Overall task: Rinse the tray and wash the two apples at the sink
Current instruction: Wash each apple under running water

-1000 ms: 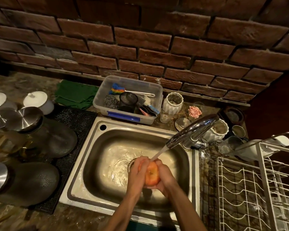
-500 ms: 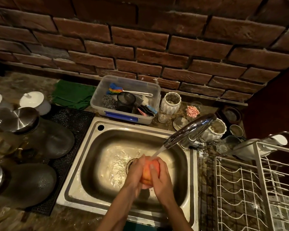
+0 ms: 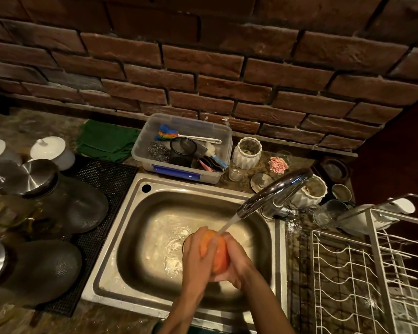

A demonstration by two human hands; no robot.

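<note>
Fingers [image 3: 211, 247] of both hands wrapped tight on apple [image 3: 217, 257], lower centre of frame, under tap [image 3: 273, 194] stream. Step: washing apple. Next prob: turn it, w/ firm grip.

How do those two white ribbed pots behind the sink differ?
The left pot stands in plain view near the plastic bin; the right pot is partly hidden behind the tap. The left one looks narrower at the mouth, the right one wider. Both are white, ribbed and upright.

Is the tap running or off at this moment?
Running. A stream of water leaves the faucet spout and lands on the apple held between both hands over the sink.
</note>
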